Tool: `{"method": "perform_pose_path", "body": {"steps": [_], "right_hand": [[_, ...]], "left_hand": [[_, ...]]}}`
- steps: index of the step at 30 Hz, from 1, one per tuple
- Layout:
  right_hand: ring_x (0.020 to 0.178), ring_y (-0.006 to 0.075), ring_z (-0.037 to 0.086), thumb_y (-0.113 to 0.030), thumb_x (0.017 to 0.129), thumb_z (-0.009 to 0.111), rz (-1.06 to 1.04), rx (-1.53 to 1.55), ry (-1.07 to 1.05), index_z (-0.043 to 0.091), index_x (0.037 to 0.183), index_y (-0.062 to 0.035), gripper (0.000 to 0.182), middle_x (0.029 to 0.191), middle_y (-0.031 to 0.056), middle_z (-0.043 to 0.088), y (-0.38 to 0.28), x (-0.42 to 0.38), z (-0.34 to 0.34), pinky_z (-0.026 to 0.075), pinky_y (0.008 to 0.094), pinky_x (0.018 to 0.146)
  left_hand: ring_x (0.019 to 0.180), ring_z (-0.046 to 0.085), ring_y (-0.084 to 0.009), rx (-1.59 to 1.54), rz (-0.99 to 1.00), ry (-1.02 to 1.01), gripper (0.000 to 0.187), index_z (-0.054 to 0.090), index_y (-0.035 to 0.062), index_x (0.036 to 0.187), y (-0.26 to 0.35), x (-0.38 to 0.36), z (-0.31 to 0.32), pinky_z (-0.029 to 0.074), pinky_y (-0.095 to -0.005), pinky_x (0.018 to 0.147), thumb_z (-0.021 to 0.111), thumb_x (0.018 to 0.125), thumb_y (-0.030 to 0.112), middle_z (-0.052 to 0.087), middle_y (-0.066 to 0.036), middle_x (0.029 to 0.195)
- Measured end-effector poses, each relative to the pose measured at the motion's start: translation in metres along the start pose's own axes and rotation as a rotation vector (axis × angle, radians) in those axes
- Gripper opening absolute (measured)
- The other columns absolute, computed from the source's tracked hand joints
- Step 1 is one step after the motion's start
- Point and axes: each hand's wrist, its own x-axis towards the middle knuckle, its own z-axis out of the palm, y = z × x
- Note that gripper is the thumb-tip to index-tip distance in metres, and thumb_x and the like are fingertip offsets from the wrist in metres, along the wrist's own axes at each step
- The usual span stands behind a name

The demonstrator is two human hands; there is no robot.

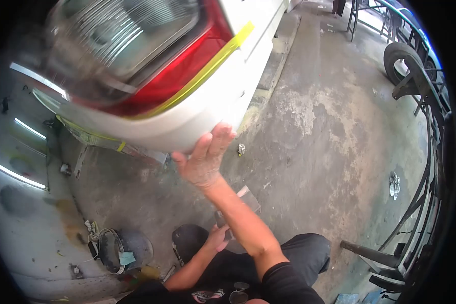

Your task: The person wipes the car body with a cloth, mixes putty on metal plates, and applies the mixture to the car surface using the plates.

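Observation:
The white rear bumper (pixel 187 121) of a car fills the upper left, under a red and clear tail light (pixel 172 76). Yellow masking tape (pixel 202 78) follows the light's lower edge. My right hand (pixel 205 159) is raised to the bumper's lower corner, fingers stretched out and somewhat spread, the fingertips at the painted surface. Lower down, partly behind my right forearm, my left hand (pixel 218 238) grips a flat greyish board (pixel 247 201) with a dark part near the fingers. My forearm hides much of this board, so its exact kind cannot be made out.
A bucket (pixel 111 251) with a cloth on its rim stands at lower left. Masking paper (pixel 137 154) hangs below the bumper. Metal frames (pixel 420 202) and a tyre (pixel 403 63) line the right side. Crumpled scraps (pixel 394 185) lie on the stained concrete floor (pixel 309 167).

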Motion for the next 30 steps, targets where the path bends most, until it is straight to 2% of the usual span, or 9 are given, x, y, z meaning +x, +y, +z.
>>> {"method": "perform_pose_path", "body": {"steps": [4, 7, 10, 14, 18, 21, 24, 26, 30], "right_hand": [[0.153, 0.0396, 0.012, -0.033, 0.097, 0.059, -0.143, -0.016, -0.244, 0.008, 0.16, -0.0032, 0.086, 0.165, 0.0233, 0.008, 0.051, -0.066, -0.027, -0.001, 0.0569, 0.121], [0.152, 0.0408, 0.014, -0.024, 0.095, 0.061, 0.069, -0.242, -0.605, 0.015, 0.158, -0.0021, 0.081, 0.165, 0.0238, 0.012, 0.027, -0.043, -0.093, 0.005, 0.0571, 0.121], [0.151, 0.043, 0.018, -0.017, 0.096, 0.059, 0.365, -0.208, -0.513, 0.022, 0.156, -0.0006, 0.073, 0.163, 0.0235, 0.018, 0.025, -0.037, -0.121, 0.01, 0.0589, 0.12], [0.136, 0.0414, 0.046, -0.013, 0.1, 0.055, 0.427, -0.223, -0.476, 0.049, 0.14, 0.003, 0.043, 0.143, 0.0248, 0.051, 0.023, -0.037, -0.137, 0.034, 0.0481, 0.114], [0.122, 0.0237, 0.059, -0.014, 0.103, 0.052, 0.764, -0.152, -0.563, 0.064, 0.124, 0.0015, 0.029, 0.126, 0.0195, 0.062, 0.017, -0.065, -0.15, 0.048, 0.0355, 0.1], [0.117, 0.0207, 0.061, -0.011, 0.104, 0.049, 0.668, -0.049, -0.631, 0.053, 0.139, 0.0009, 0.038, 0.124, 0.0167, 0.062, 0.009, -0.085, -0.143, 0.05, 0.0329, 0.096], [0.11, 0.0218, 0.064, -0.008, 0.105, 0.045, 0.865, 0.307, -0.346, 0.025, 0.156, -0.0009, 0.056, 0.126, 0.0163, 0.06, -0.024, -0.075, -0.103, 0.052, 0.0332, 0.094], [0.104, 0.0219, 0.066, -0.005, 0.104, 0.041, 0.862, 0.418, -0.355, -0.007, 0.159, -0.0041, 0.073, 0.128, 0.0177, 0.058, -0.038, -0.06, -0.076, 0.053, 0.0337, 0.094], [0.087, 0.021, 0.069, -0.002, 0.103, 0.036, 0.891, 0.611, -0.328, -0.025, 0.153, -0.0054, 0.079, 0.123, 0.0189, 0.061, -0.065, -0.059, -0.021, 0.056, 0.0316, 0.085]], "left_hand": [[0.105, 0.068, -0.0243, -0.017, -0.04, -0.1, 0.04, 0.053, 0.0048, 0.134, 0.02, -0.004, 0.001, 0.058, -0.0449, 0.09, 0.063, 0.095, 0.003, 0.066, -0.01, 0.12], [0.107, 0.068, -0.0273, -0.042, -0.039, -0.199, 0.037, 0.053, 0.001, 0.134, 0.029, -0.007, -0.006, 0.058, -0.0487, 0.094, 0.059, 0.098, 0.004, 0.066, -0.011, 0.121], [0.106, 0.069, -0.0281, -0.079, -0.063, -0.31, 0.036, 0.054, -0.0009, 0.132, 0.04, -0.006, -0.012, 0.058, -0.0498, 0.095, 0.06, 0.097, 0.005, 0.065, -0.015, 0.12], [0.105, 0.068, -0.0256, -0.089, -0.063, -0.333, 0.036, 0.055, 0.0009, 0.132, 0.045, -0.004, -0.015, 0.059, -0.0463, 0.092, 0.062, 0.096, 0.006, 0.066, -0.012, 0.119], [0.103, 0.068, -0.0243, -0.139, 0.021, -0.322, 0.037, 0.056, 0.004, 0.133, 0.037, 0.012, -0.025, 0.058, -0.0471, 0.091, 0.062, 0.096, 0.005, 0.066, -0.009, 0.117], [0.106, 0.067, -0.0262, -0.191, 0.14, -0.266, 0.04, 0.054, 0.0035, 0.135, 0.047, 0.013, -0.034, 0.056, -0.0476, 0.095, 0.061, 0.096, 0.005, 0.065, -0.01, 0.122], [0.116, 0.063, -0.0276, -0.228, 0.263, -0.134, 0.043, 0.051, 0.0017, 0.137, 0.06, 0.014, -0.046, 0.053, -0.0481, 0.101, 0.06, 0.096, 0.004, 0.062, -0.012, 0.129], [0.119, 0.061, -0.027, -0.218, 0.315, -0.087, 0.044, 0.05, 0.0005, 0.138, 0.069, 0.016, -0.057, 0.051, -0.0461, 0.102, 0.06, 0.096, 0.004, 0.06, -0.012, 0.132], [0.117, 0.062, -0.0259, -0.225, 0.512, 0.077, 0.042, 0.051, 0.0, 0.137, 0.089, 0.004, -0.074, 0.051, -0.0435, 0.101, 0.061, 0.096, 0.006, 0.061, -0.013, 0.13]]}}
